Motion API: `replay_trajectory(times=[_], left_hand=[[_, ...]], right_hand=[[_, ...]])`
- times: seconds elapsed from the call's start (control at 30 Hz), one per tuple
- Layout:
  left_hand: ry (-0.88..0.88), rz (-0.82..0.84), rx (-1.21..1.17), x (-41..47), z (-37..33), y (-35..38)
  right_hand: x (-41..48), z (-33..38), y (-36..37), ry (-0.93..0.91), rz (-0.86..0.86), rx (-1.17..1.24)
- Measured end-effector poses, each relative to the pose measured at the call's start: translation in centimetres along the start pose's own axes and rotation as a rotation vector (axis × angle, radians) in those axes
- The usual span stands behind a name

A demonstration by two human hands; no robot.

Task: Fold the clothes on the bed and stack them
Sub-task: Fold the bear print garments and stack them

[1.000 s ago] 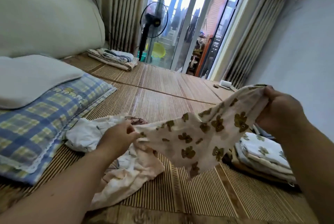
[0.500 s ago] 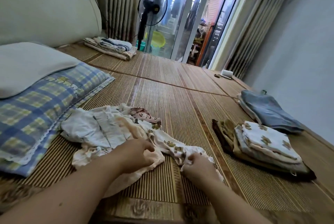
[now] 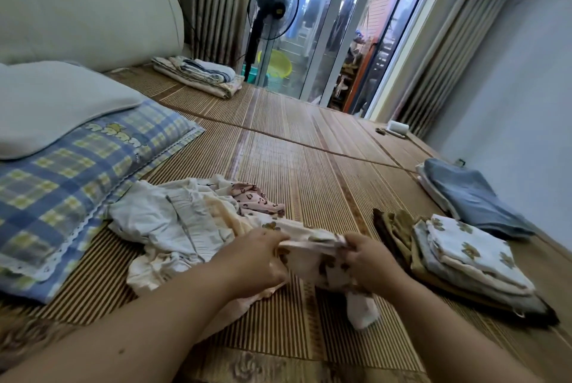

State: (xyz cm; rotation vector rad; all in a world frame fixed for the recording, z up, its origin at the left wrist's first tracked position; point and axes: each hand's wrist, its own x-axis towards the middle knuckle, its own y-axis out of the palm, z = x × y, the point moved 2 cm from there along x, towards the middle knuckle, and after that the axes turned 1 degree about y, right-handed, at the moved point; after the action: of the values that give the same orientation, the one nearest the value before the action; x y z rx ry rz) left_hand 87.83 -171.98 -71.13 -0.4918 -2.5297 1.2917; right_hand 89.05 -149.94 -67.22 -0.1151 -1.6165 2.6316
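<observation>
A cream garment with brown flower print (image 3: 322,262) lies bunched low over the bamboo mat (image 3: 309,172). My left hand (image 3: 257,262) grips its left end and my right hand (image 3: 368,262) grips its right end, both with fingers curled into the cloth. One end of the garment hangs down to the mat below my right hand. To the left lies a loose pile of white, cream and pink clothes (image 3: 185,221). To the right sits a stack of folded clothes (image 3: 458,262) with a flower-print piece on top.
A folded blue garment (image 3: 470,197) lies further right by the wall. A plaid pillow (image 3: 68,178) with a grey one on it fills the left. Folded bedding (image 3: 201,76) sits at the far end, near a standing fan (image 3: 272,8) and glass doors.
The flower-print garment was held up and stretched wide a second ago. It has come down to the mat and my hands have drawn close together, bunching it.
</observation>
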Motion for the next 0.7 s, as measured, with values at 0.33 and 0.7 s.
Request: replay_trajectory(times=[0.33, 0.7], left_hand=[[0.182, -0.176, -0.113, 1.1, -8.1, -2.4], [0.095, -0.257, -0.626, -2.3, -14.7, -13.0]], right_hand=[[-8.2, 1.7, -13.1, -0.183, -0.076, 0.345], [-10.0, -0.8, -18.9, -0.184, -0.168, 0.008]])
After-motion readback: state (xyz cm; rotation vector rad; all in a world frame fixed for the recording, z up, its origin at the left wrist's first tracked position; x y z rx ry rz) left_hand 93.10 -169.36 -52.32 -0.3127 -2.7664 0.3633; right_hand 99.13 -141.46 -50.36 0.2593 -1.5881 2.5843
